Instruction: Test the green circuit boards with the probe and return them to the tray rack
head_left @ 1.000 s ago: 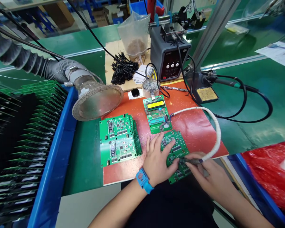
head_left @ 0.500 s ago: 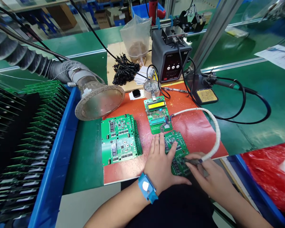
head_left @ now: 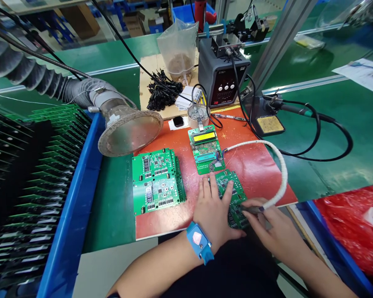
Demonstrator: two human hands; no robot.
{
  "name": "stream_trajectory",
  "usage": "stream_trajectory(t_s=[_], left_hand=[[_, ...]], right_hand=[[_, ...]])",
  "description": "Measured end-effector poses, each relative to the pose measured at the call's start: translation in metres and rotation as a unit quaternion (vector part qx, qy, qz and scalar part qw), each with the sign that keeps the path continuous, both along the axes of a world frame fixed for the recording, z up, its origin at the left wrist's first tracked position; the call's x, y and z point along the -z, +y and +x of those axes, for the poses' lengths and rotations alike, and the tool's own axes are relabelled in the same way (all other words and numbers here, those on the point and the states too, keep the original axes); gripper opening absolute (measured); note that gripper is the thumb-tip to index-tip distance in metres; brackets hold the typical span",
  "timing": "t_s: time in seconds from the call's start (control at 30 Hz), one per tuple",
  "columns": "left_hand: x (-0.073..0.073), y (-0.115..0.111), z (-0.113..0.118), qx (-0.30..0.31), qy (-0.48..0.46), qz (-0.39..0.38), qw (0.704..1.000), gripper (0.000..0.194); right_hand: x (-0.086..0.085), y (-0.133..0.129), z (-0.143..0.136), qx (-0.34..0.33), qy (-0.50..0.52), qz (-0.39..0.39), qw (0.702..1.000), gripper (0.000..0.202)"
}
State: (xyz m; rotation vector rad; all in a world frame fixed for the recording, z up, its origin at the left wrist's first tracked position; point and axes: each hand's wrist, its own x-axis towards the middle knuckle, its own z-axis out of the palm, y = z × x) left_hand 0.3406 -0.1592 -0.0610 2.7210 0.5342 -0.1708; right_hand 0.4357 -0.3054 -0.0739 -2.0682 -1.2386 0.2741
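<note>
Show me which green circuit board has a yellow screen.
The green rectangular board with the teal socket, beyond the left hand. The green board partly under that hand and the stacked green boards show digit displays instead.

BG/rm: grn bench top (head_left: 323, 176), glossy, refl. light | metal strip (head_left: 298, 86) inlaid across it | alum. post (head_left: 276, 49) slants up, R of ctr | beyond bench: pale flr (head_left: 110, 28), lg brn box (head_left: 79, 20), smaller carton (head_left: 134, 24) to its R, blue frames (head_left: 62, 30) nr | lighting bright
</note>
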Motion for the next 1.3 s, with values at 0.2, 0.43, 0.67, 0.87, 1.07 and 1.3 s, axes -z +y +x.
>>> stream_trajectory(t_s=[0.2,0.43,0.67,0.87,1.07,1.3], left_hand=[[-0.021,-0.001,-0.005,0.005,-0.013,0.027,1.000,0.124],[-0.081,0.077,-0.060,0.033,-0.087,0.117,0.989,0.118],[-0.075,0.153,-0.085,0.045,-0.017,0.077,0.996,0.111],[-0.071,0.160,-0.090,0.040,0.015,0.034,0.999,0.115],[-0.068,0.166,-0.094,0.038,0.015,0.033,0.999,0.114],[-0.070,0.167,-0.093,0.040,0.019,0.040,0.998,0.114]], right_hand=[[-0.022,0.001,0.004,0.067,0.068,0.058,0.994,0.013],[-0.004,0.038,0.029,0.104,0.239,0.097,0.960,0.018],[0.018,0.058,0.034,0.076,0.213,0.032,0.973,0.023],[0.015,0.062,0.034,0.035,0.124,-0.010,0.992,0.021],[0.012,0.063,0.031,0.028,0.085,-0.014,0.996,0.020],[0.013,0.066,0.032,0.000,0.051,-0.023,0.998,0.018]])
